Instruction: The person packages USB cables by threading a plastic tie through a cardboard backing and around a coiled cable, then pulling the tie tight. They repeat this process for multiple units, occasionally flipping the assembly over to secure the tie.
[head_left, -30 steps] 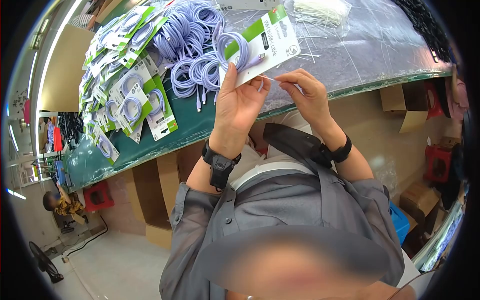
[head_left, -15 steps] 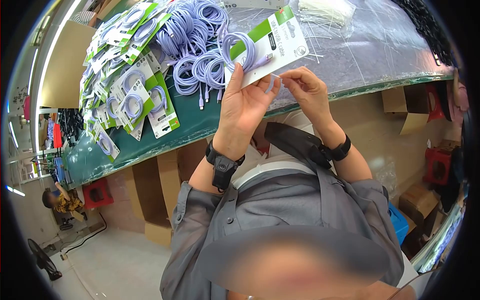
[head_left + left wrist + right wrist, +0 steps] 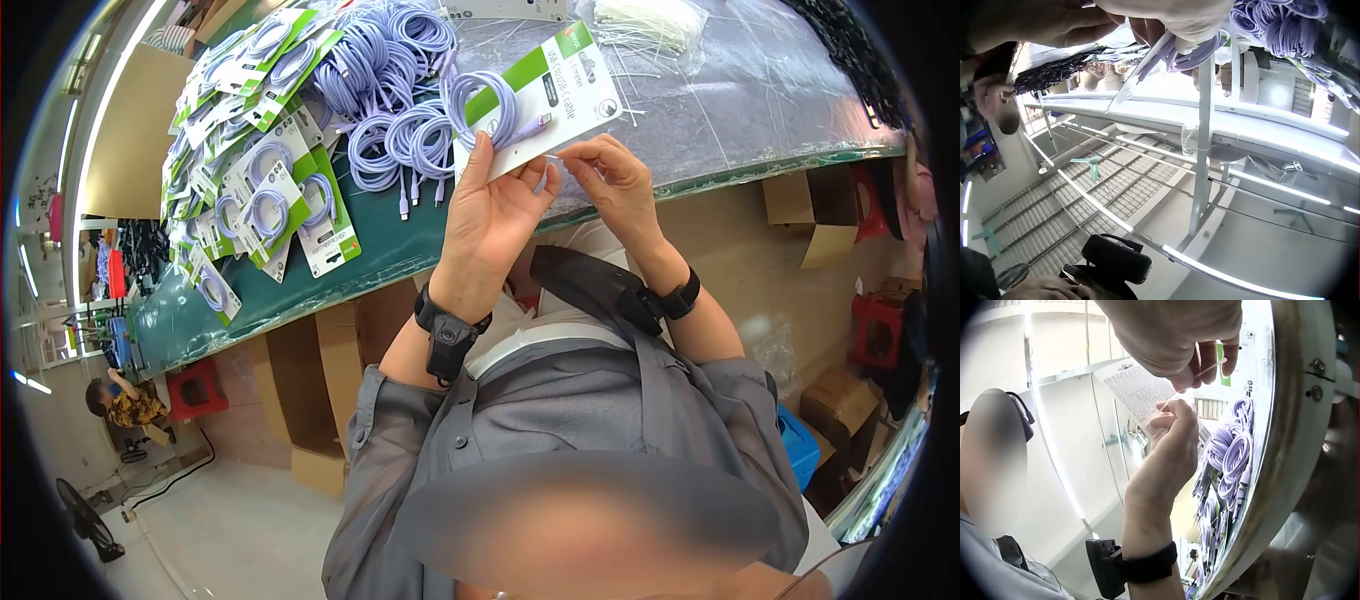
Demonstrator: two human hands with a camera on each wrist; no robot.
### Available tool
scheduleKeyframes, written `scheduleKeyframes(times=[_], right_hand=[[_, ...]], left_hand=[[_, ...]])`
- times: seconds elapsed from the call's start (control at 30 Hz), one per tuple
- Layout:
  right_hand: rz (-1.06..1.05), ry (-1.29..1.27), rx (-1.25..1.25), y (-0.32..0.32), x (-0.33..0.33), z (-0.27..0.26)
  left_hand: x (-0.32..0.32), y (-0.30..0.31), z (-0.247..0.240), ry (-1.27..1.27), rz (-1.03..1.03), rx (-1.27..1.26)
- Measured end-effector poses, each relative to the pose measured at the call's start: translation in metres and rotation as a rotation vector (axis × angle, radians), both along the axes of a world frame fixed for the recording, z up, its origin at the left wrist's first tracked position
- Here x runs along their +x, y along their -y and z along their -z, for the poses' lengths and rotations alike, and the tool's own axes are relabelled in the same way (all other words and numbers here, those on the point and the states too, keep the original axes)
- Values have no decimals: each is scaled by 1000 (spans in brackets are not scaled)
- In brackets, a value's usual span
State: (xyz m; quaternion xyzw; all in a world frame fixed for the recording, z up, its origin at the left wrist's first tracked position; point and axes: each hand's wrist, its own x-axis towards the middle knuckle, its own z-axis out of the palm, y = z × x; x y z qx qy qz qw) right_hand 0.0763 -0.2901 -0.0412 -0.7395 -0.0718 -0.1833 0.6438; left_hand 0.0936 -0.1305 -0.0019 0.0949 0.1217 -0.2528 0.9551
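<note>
My left hand [image 3: 490,220] holds a white and green USB-C cable card [image 3: 585,100], its thumb over the front edge and the other fingers behind. A coil of lilac cable [image 3: 508,100] lies against the card's front. Close to the card's lower edge, my right hand [image 3: 620,185] pinches the end of a thin white cable tie [image 3: 1212,367] between thumb and forefinger. The tie runs toward the left fingertips behind the card. In the right wrist view the card's printed back [image 3: 1138,394] shows above the left hand.
A heap of carded cables [image 3: 235,130] covers the table's left side. Loose lilac coils [image 3: 380,60] lie beside it. White cable ties [image 3: 650,25] are bundled and scattered at the back, and black cables [image 3: 845,50] lie far right. A cardboard box [image 3: 310,390] stands below the table edge.
The card and both hands shifted slightly right in the head view, then the card dipped a little. The right hand keeps its pinch on the tie throughout.
</note>
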Motion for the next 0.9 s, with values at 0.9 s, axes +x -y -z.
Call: scheduleKeyframes(times=[0.9], right_hand=[[-10,10,-16,-4,-10,-13]], left_hand=[[-2,3,6,65,36,-61]])
